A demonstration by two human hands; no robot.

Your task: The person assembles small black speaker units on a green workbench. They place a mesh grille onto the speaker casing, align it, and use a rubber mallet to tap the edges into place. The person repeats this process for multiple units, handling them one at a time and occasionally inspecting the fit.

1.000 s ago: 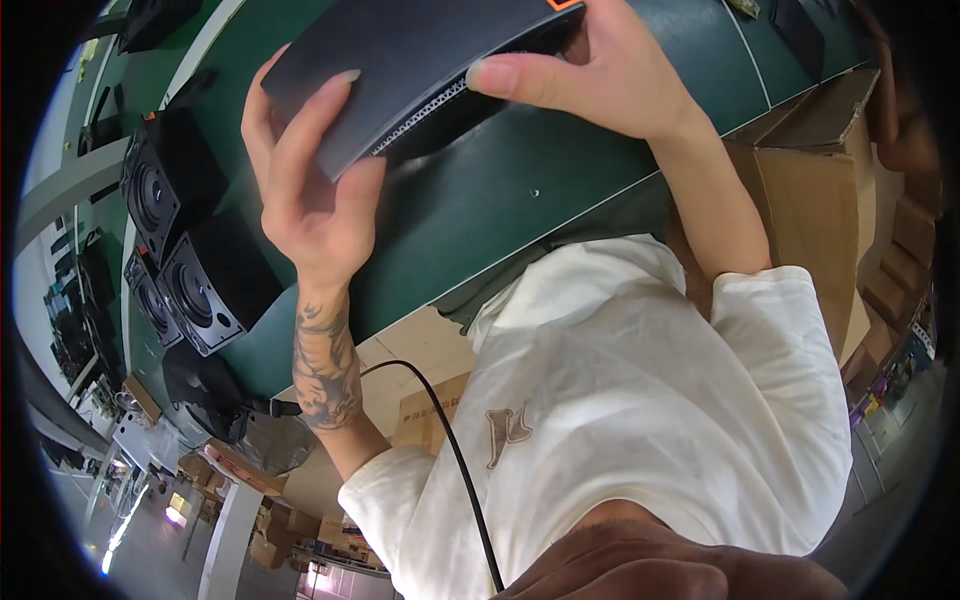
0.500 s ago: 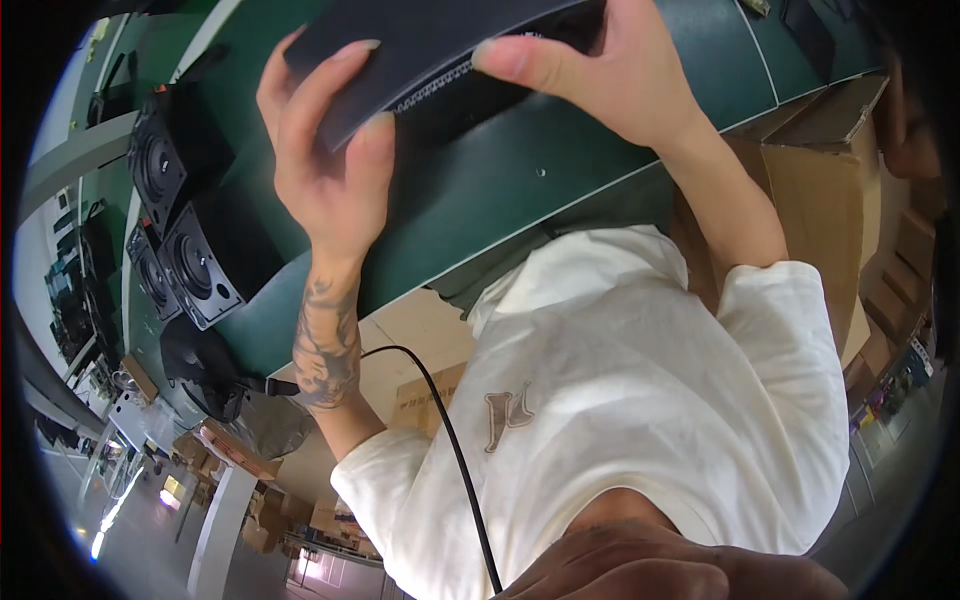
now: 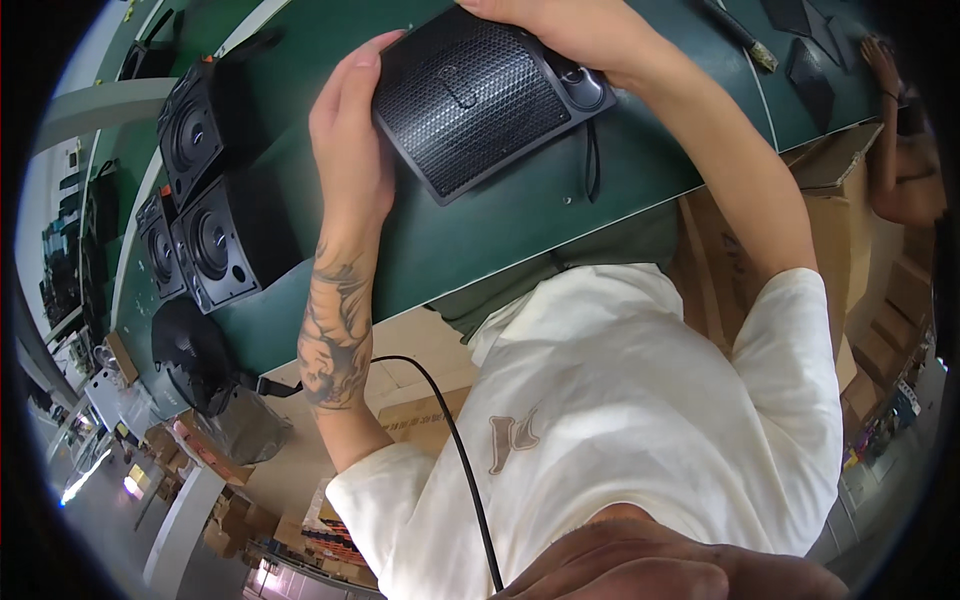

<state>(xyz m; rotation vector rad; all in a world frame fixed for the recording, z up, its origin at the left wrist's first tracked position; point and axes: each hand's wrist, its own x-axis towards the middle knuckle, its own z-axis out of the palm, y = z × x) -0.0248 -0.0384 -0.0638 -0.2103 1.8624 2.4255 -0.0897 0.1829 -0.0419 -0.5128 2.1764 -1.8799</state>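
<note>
Item: black speaker box with perforated mesh grille, grille face up and tilted, resting on the green table; a round port or knob shows at its far right corner, and a thin black cord hangs from its right edge onto the table

Left hand: flat against the speaker box's left edge, fingers straight and together, thumb side toward the grille; holding the box from that side

Right hand: over the speaker box's far edge, partly cut by the top of the picture; it grips the box, but finger spread cannot be told

Left of the speaker box: three black speaker cabinets with bare round driver cones, standing in a row along the table's left part

Far right of the speaker box: flat dark panels on the table, and another person's hand beside them

Right of the speaker box, past the table's edge: brown cardboard boxes

Near side of the speaker box: black cable crossing the person's white shirt
</note>
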